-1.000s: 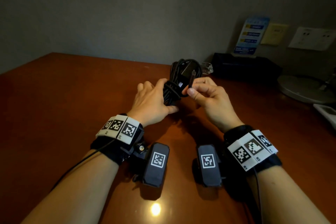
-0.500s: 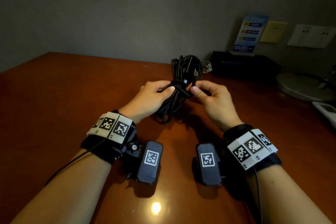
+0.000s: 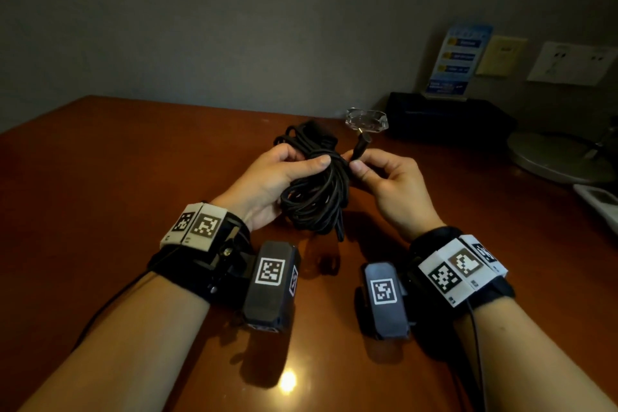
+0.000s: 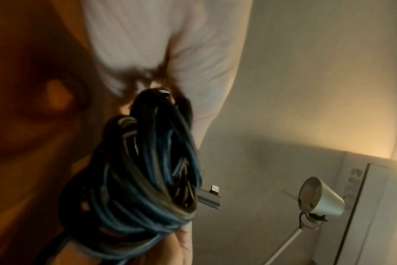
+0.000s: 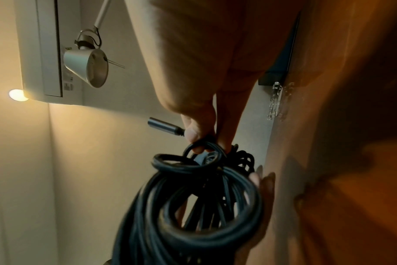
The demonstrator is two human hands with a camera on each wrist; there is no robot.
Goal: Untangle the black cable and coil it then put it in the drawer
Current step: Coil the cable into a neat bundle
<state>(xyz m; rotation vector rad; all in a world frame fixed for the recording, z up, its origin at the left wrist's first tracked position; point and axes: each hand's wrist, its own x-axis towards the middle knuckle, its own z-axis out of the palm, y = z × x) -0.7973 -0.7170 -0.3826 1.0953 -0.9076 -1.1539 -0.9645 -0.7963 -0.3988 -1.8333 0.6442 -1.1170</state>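
Note:
The black cable (image 3: 314, 197) is a coiled bundle held above the brown table (image 3: 100, 194), with a few turns wrapped round its waist. My left hand (image 3: 284, 174) grips the bundle at that waist, thumb across the top. My right hand (image 3: 378, 174) pinches the loose cable end just behind its grey metal plug (image 3: 360, 148). The right wrist view shows that plug (image 5: 164, 128) sticking out past my thumb above the coil (image 5: 193, 206). In the left wrist view the coil (image 4: 143, 179) fills the middle and a second, angled connector (image 4: 210, 197) juts from it. No drawer is in view.
A clear glass ashtray (image 3: 367, 118) sits just beyond the cable. A black box (image 3: 441, 117) with a blue card stands at the back right, beside a round lamp base (image 3: 558, 157). A white device (image 3: 598, 201) lies at the right edge. Wall sockets (image 3: 568, 63) are behind.
The bundle has tipped down and toward me, lying lower between the hands. My left hand turned palm-up round its waist. My right hand drew the plug end out to the right.

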